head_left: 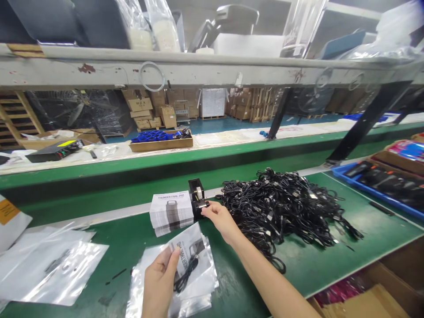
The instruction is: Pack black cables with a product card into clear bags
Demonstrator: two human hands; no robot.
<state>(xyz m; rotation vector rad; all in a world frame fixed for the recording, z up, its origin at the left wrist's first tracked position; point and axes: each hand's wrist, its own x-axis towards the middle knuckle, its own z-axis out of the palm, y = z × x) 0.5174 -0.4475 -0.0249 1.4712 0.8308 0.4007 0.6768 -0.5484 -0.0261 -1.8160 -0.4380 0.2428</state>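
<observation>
My left hand (pixel 161 278) grips a clear plastic bag (pixel 200 254) between thumb and fingers. Inside the bag show a printed leaflet (pixel 185 248) and a coiled black cable (pixel 187 274). More clear bags lie beneath it. My right hand (pixel 221 219) reaches to the front of a black tape dispenser (pixel 196 194), its thumb and forefinger pinched at the end of the tape (pixel 206 204). Left of the dispenser stands a stack of leaflets (pixel 171 213) marked "THUNDER TRAIL PRO". A large heap of black cables (pixel 281 207) lies right of my right hand.
Flat clear bags (pixel 59 265) spread over the left of the green table (pixel 112 287). A blue tray (pixel 384 187) of black items sits at the right. Behind, a ledge holds a cardboard tray (pixel 162 143) of blue parts and a black box (pixel 54 151). A shelf (pixel 198 68) crosses above.
</observation>
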